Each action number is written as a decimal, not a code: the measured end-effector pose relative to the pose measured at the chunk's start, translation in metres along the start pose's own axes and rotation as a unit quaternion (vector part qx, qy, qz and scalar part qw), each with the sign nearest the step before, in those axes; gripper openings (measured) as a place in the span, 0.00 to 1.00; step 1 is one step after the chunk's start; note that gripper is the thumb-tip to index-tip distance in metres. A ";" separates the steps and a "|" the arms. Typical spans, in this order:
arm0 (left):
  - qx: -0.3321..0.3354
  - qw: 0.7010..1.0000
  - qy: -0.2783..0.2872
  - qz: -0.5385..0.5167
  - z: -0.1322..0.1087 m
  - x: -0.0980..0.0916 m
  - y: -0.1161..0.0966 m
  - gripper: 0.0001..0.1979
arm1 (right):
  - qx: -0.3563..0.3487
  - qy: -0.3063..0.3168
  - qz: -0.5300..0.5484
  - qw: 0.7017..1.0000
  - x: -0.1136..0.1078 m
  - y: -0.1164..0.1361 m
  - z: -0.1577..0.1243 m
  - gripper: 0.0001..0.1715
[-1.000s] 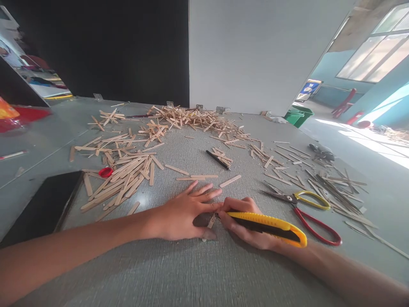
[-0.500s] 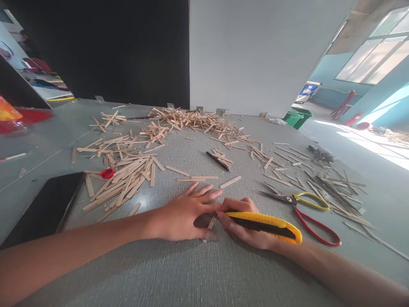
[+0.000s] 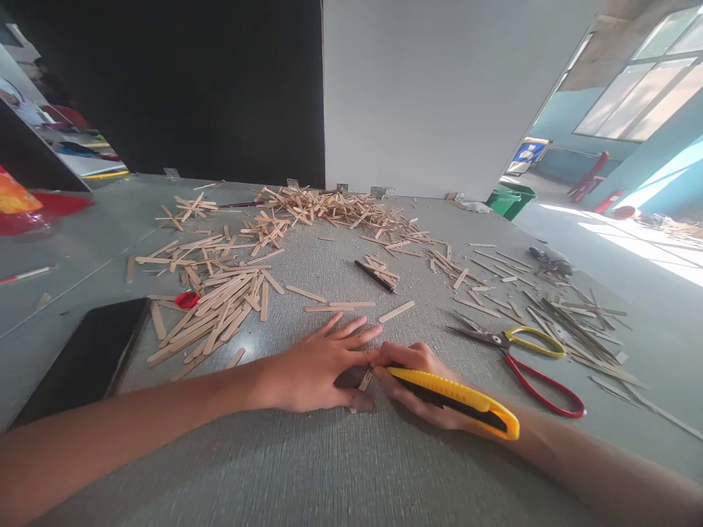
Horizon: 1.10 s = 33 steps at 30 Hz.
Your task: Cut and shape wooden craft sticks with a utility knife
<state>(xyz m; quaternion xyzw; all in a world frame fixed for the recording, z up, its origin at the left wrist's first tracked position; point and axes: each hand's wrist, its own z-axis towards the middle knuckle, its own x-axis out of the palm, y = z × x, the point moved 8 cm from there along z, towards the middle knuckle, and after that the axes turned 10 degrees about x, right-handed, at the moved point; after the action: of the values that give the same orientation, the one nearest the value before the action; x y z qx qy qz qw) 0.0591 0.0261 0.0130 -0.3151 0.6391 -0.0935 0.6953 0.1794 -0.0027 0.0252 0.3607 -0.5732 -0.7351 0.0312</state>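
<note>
My left hand (image 3: 324,366) lies flat with its fingers spread. Its thumb presses a small wooden craft stick (image 3: 365,382) against the table, and dark marks show on the stick. My right hand (image 3: 420,380) is closed around a yellow and black utility knife (image 3: 455,395), held low and slanting. The knife's front end points at the stick near my left index finger; its blade is hidden by my fingers. To the right of my right hand lie open scissors (image 3: 502,342) with one yellow and one red handle. Ahead of both hands rests a black pen (image 3: 375,277).
Piles of craft sticks (image 3: 220,311) cover the left and the back (image 3: 329,205). Thin offcuts (image 3: 587,337) lie at right. A dark flat slab (image 3: 82,359), a red cap (image 3: 187,300) and a red-white pencil (image 3: 26,275) are at left. Panels (image 3: 417,95) stand behind.
The rear end of the utility knife has dipped slightly, tilting its body more steeply. My left hand stays on the stick, and the view has shifted slightly.
</note>
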 end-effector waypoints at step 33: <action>0.006 1.000 -0.011 0.016 0.000 -0.001 -0.004 0.34 | 0.045 -0.064 -0.028 0.997 -0.006 -0.008 0.002 0.17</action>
<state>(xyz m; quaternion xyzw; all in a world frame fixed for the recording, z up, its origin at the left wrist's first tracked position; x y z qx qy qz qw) 0.0598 0.0235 0.0165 -0.3019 0.6357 -0.0832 0.7056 0.1853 0.0043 0.0217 0.3301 -0.5961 -0.7307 -0.0424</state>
